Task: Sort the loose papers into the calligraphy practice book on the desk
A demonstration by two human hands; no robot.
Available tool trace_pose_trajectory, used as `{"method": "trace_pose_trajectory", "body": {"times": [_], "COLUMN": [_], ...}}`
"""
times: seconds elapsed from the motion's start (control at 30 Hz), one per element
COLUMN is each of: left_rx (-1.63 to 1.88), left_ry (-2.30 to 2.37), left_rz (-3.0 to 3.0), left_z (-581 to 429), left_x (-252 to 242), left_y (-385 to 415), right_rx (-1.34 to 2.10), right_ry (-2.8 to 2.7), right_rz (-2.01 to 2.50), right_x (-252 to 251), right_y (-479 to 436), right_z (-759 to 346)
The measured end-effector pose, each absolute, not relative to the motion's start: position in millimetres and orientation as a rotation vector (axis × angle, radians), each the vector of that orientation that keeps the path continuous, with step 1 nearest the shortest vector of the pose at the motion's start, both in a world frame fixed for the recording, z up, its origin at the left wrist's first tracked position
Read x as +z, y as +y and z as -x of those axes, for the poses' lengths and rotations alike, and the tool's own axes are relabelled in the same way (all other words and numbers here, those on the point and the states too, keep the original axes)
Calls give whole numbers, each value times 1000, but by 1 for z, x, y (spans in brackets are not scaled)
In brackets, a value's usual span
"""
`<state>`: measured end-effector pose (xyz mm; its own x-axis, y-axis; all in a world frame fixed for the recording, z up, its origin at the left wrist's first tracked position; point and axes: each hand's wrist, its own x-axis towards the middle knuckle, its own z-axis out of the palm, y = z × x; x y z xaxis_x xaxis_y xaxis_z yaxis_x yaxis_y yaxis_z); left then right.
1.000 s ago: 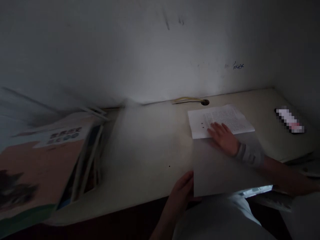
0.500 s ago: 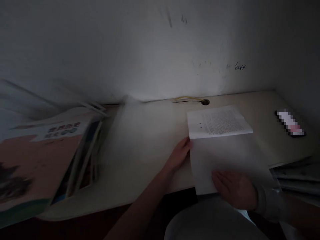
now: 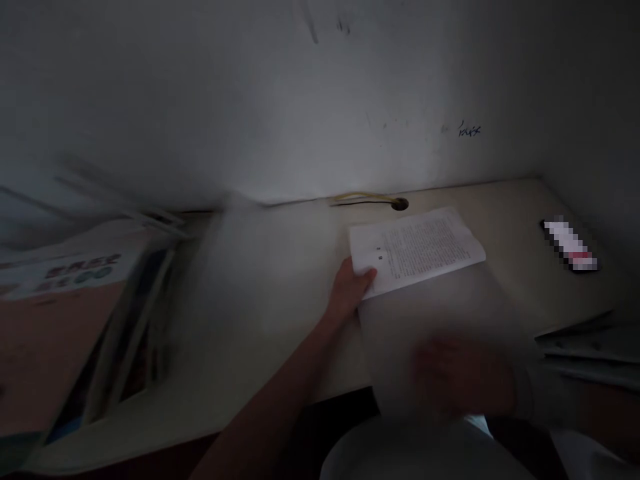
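A printed sheet (image 3: pixel 417 248) lay on the desk (image 3: pixel 280 320), near the cable hole (image 3: pixel 399 204); its lower half was blurred and overhung the desk's front edge. The left hand (image 3: pixel 350 293) was closed on the sheet's left edge, thumb on top. The right hand (image 3: pixel 463 377) was laid on the blurred lower half; its grip could not be told. The paper was judged light, limp and easily creased, best taken at two opposite edges. Stacked books (image 3: pixel 75 313) lay well apart at left.
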<state>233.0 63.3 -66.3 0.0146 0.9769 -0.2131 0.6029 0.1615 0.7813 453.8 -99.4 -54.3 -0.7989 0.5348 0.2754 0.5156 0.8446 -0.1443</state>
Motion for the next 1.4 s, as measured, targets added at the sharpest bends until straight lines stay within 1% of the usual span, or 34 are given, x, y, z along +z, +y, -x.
{"method": "trace_pose_trajectory", "body": {"times": [0.07, 0.13, 0.17, 0.23, 0.3, 0.37, 0.43, 0.47, 0.53, 0.7, 0.87, 0.93, 1.0, 1.07, 1.13, 1.2, 1.27, 1.33, 1.4], "left_rx": [618, 632, 649, 722, 823, 913, 962, 979, 1007, 1091, 1068, 1107, 1125, 953, 645, 451, 403, 307, 84], "left_ry": [1709, 1742, 1756, 1756, 1734, 1712, 1702, 1695, 1685, 1757, 1446, 1343, 1275, 1172, 1033, 957, 961, 971, 972], "left_rz": [-1529, -1498, -1477, -1441, -1397, -1341, -1289, -1273, -1252, -1280, -1392, -1401, -1485, -1693, -1928, -2091, -2200, -2313, -2470], "left_z": [-234, -234, -234, -234, -233, -232, -231, -230, -229, -224, -224, -219, -205, -182, -157, -143, -151, -182, -228], "left_x": [-64, -64, -64, -67, -70, -74, -76, -76, -76, -71, -59, -56, -55, -53, -47, -38, -28, -21, -22], "left_y": [64, 63, 62, 61, 60, 60, 60, 60, 61, 70, 89, 97, 101, 102, 99, 97, 95, 91, 82], "right_rx": [41, 65, 157, 517, 823, 1121, 1339, 1388, 1366, 1044, 702, 655, 742, 915, 1022, 977, 863, 775, 695], "right_ry": [-2526, -2156, -1951, -1649, -1549, -1513, -1450, -1413, -1362, -1313, -1320, -1341, -1410, -1537, -1663, -1722, -1774, -1926, -2217], "right_rz": [1041, 1500, 1704, 1964, 1998, 1868, 1700, 1651, 1659, 1737, 1726, 1665, 1556, 1487, 1495, 1519, 1506, 1461, 1408], "right_x": [-54, -54, -54, -53, -53, -51, -48, -47, -45, -49, -55, -57, -58, -57, -52, -41, -25, -14, -13], "right_y": [-63, -18, 4, 39, 58, 62, 59, 56, 51, 50, 61, 63, 58, 48, 37, 31, 35, 44, 51], "right_z": [-483, -521, -540, -572, -591, -597, -597, -595, -591, -578, -566, -569, -581, -601, -626, -644, -645, -621, -576]}}
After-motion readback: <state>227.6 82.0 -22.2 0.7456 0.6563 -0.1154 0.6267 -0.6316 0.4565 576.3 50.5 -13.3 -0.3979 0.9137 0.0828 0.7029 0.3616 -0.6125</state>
